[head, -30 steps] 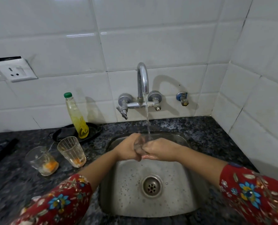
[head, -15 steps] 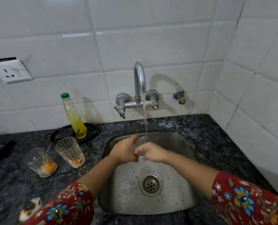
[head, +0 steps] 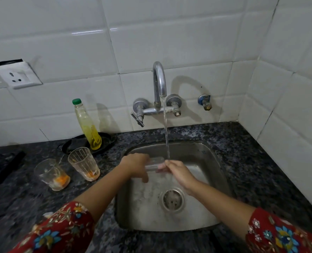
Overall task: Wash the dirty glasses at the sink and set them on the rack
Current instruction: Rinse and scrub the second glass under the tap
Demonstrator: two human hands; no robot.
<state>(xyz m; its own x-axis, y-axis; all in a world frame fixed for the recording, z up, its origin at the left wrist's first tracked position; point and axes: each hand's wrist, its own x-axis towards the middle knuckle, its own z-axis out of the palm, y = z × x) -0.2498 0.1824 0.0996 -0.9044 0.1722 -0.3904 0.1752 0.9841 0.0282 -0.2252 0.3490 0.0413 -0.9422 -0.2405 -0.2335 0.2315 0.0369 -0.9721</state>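
A clear glass [head: 154, 164] lies on its side over the steel sink [head: 213, 179], under the running stream from the tap [head: 159, 83]. My left hand [head: 136, 167] grips its left end and my right hand [head: 179, 173] holds its right end, fingers at the rim. On the counter left of the sink stand two dirty glasses: a ribbed glass [head: 84, 164] with orange residue at its bottom, and a shorter tilted glass [head: 52, 173] with orange residue. No rack is in view.
A green-capped bottle of yellow liquid [head: 87, 126] stands on a black dish [head: 73, 145] behind the glasses. Dark granite counter [head: 242, 152] surrounds the sink. A wall socket [head: 17, 75] and a small valve [head: 204, 102] sit on the white tiles. The drain [head: 172, 199] is wet.
My hands have drawn slightly apart, so more of the glass shows between them. The glass now lies more sideways under the stream.
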